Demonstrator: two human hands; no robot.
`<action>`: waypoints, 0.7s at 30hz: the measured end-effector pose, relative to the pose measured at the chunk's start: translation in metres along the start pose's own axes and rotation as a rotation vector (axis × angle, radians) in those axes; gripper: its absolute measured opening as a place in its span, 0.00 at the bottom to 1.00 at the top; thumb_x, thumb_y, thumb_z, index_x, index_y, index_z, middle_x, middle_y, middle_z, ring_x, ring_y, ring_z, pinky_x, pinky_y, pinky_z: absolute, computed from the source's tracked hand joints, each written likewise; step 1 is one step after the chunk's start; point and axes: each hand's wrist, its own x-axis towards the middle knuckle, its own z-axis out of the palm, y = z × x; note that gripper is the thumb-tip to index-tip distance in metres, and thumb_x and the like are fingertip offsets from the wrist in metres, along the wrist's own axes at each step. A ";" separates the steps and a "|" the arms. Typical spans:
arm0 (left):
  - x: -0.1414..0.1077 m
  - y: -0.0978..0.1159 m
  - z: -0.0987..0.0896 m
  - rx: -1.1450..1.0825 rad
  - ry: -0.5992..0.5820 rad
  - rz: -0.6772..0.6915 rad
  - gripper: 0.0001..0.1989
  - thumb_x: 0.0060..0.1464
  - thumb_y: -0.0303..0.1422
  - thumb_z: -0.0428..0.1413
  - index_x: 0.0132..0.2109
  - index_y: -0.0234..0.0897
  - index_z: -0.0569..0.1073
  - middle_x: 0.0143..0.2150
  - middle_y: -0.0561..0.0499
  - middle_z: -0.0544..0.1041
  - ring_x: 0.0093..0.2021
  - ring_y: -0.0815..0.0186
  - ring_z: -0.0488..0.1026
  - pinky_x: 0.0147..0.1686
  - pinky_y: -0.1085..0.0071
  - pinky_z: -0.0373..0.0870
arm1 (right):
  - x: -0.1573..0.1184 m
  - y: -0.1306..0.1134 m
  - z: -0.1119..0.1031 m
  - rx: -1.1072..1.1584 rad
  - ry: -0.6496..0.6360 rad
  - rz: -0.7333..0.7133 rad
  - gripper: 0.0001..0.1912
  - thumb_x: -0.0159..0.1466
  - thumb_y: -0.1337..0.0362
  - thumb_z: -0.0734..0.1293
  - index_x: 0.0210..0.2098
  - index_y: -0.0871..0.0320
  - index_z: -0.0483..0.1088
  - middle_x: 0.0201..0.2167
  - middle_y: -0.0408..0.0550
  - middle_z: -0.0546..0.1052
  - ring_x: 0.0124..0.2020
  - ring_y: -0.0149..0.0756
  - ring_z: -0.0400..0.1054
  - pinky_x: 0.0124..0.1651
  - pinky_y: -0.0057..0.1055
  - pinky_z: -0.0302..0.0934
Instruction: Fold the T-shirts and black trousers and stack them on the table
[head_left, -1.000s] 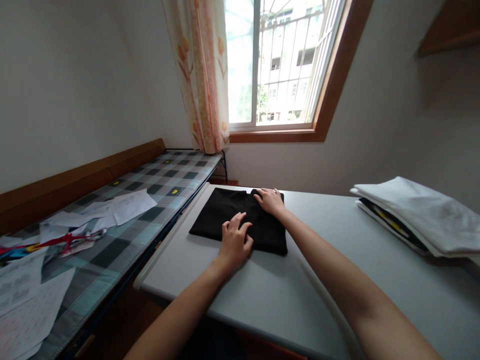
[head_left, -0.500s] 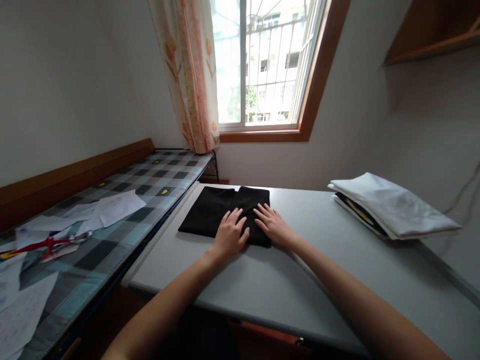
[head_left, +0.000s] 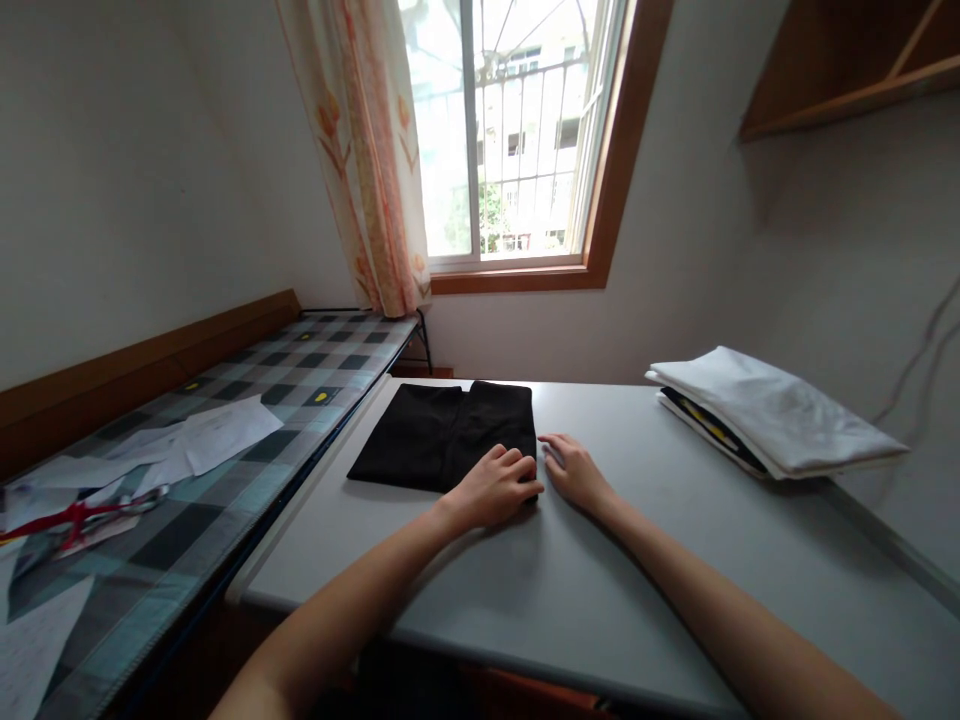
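Observation:
A folded black cloth lies flat on the white table, a little left of the middle. My left hand is at its near right corner, fingers bent and closed on the cloth's edge. Just off the right edge of the cloth, my right hand rests on the table with its fingers curled a little and apart, holding nothing.
Folded white cloths with a dark layer between them lie at the table's back right. On the left stands a bed with a checked mattress, bearing papers and a red strap. A window and curtain are behind.
My left hand has slid right to the near right corner of the black cloth, and its fingers have closed. My right hand has moved off the cloth onto the table. The view has shifted slightly.

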 end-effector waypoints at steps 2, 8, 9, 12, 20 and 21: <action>0.004 -0.001 0.001 0.022 0.017 0.018 0.10 0.59 0.32 0.53 0.46 0.44 0.76 0.46 0.46 0.71 0.45 0.60 0.66 0.44 0.63 0.60 | 0.008 0.003 0.003 0.009 0.038 0.009 0.19 0.61 0.68 0.57 0.50 0.59 0.71 0.48 0.55 0.74 0.51 0.40 0.68 0.57 0.36 0.60; 0.007 0.000 0.005 0.055 0.064 0.012 0.08 0.61 0.30 0.52 0.44 0.41 0.76 0.45 0.47 0.71 0.43 0.61 0.66 0.42 0.64 0.60 | 0.070 0.006 0.001 0.027 -0.009 0.204 0.22 0.62 0.71 0.56 0.52 0.60 0.70 0.50 0.53 0.75 0.47 0.36 0.70 0.52 0.31 0.62; 0.006 0.000 0.007 0.059 0.063 0.024 0.08 0.61 0.30 0.52 0.43 0.41 0.76 0.44 0.47 0.71 0.43 0.61 0.66 0.41 0.64 0.60 | 0.084 0.005 0.001 0.017 -0.024 0.246 0.21 0.63 0.70 0.56 0.54 0.60 0.69 0.51 0.53 0.74 0.48 0.35 0.70 0.52 0.30 0.62; 0.006 -0.001 0.015 0.047 0.072 0.045 0.08 0.63 0.30 0.50 0.42 0.40 0.75 0.41 0.47 0.71 0.41 0.62 0.66 0.39 0.65 0.61 | 0.121 0.002 0.005 -0.031 -0.043 0.314 0.21 0.66 0.67 0.54 0.56 0.61 0.67 0.54 0.55 0.72 0.54 0.37 0.67 0.55 0.32 0.59; 0.006 0.010 0.027 0.022 0.093 0.063 0.15 0.66 0.30 0.42 0.48 0.41 0.73 0.39 0.46 0.71 0.39 0.63 0.67 0.36 0.66 0.62 | 0.145 0.006 0.023 -0.048 -0.077 0.507 0.18 0.64 0.63 0.61 0.52 0.60 0.69 0.49 0.60 0.75 0.51 0.46 0.69 0.50 0.37 0.62; 0.007 0.013 0.026 0.011 0.087 0.060 0.15 0.66 0.30 0.42 0.49 0.41 0.73 0.40 0.46 0.72 0.40 0.63 0.67 0.37 0.66 0.62 | 0.142 0.008 0.021 -0.042 -0.075 0.532 0.20 0.64 0.62 0.61 0.54 0.62 0.67 0.49 0.61 0.74 0.50 0.46 0.69 0.48 0.36 0.64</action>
